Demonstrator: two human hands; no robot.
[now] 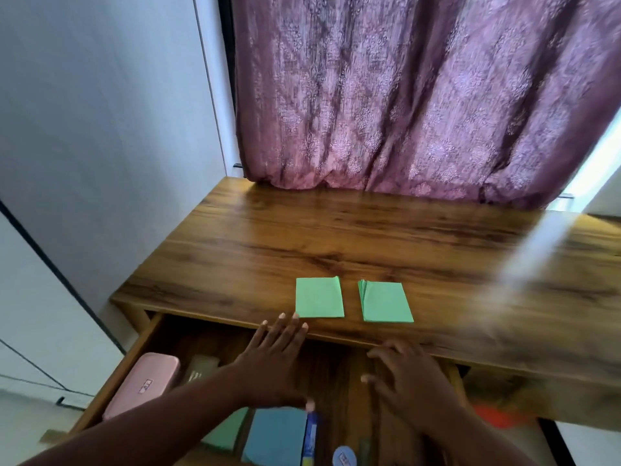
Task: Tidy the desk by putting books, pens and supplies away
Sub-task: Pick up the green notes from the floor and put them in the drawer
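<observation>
- Up top, a glossy wooden desk (336, 237) with dark streaked grain runs across the view, and a mauve patterned curtain (420, 95) hangs in heavy folds down to its far edge.
- Two flat stacks of mint-green rectangular paper lie side by side near the desk's front edge, apart from each other: the left green paper stack (319, 298) is squared up, with one corner lifted, and the right green paper stack (385, 302) is slightly fanned at its left side.
- Below the front edge an open wooden drawer (134, 358) is pulled out toward the person.
- Inside it, at the left, sits a pale pink rounded hard-shell pencil case (142, 385) with a small label; just beside it is a dull olive flat item (201, 366), too blurred to identify.
- Nearer the camera in the drawer lie a light blue flat book or pad (277, 435), a green sheet (228, 432) partly under the forearm, a narrow blue and yellow tube-like item (311, 438), and a small blue oval object (344, 457).
- The left hand (272, 361) is held flat, palm down, fingers straight and together, holding nothing; its fingertips (295, 317) reach the desk's front edge just beside the near corner of the left green paper stack, though whether they touch the paper cannot be told.
- The right hand (408, 381) hovers over the drawer, fingers spread and loosely curved, empty, near but short of the right green paper stack.
- An orange blur (497, 415) shows below the desk at right.
</observation>
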